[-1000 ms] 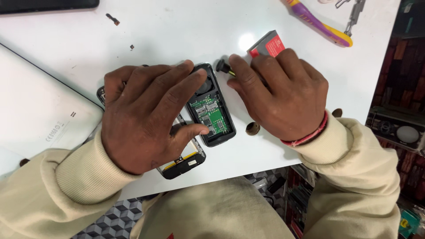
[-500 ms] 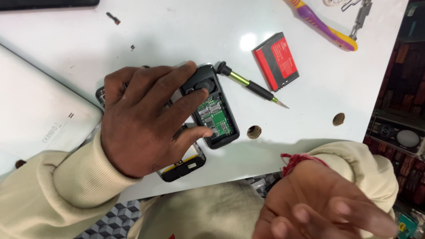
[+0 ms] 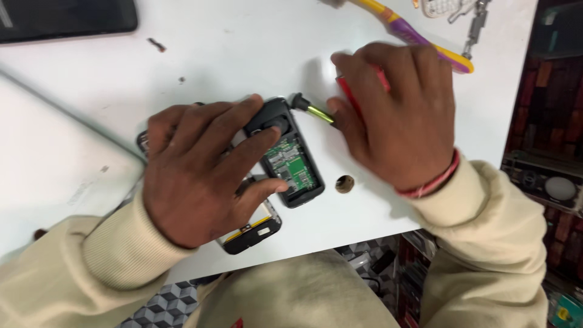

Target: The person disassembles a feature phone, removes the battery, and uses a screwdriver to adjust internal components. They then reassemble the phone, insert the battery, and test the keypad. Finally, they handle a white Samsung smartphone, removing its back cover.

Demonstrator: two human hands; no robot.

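My left hand (image 3: 200,173) presses down on a small black phone body (image 3: 290,159) with its back off, so its green circuit board shows. A second black phone part (image 3: 250,234) with a yellow strip sticks out under my palm. A screwdriver (image 3: 311,108) with a black tip end and yellow-green shaft lies just right of the phone's top. My right hand (image 3: 398,115) covers a flat red battery (image 3: 347,92). Thumb and forefinger close on its edges, and the thumb touches the screwdriver shaft. Most of the battery is hidden.
A white table (image 3: 243,54) carries a dark flat device (image 3: 61,18) at the top left and a white slab (image 3: 48,164) at the left. A yellow and purple toothbrush (image 3: 419,39) and metal tools (image 3: 473,21) lie at the top right. A round hole (image 3: 344,183) sits near the front edge.
My right hand left the screwdriver, dropped toward my lap, and has come back up over the red battery. My left hand stayed on the phone.
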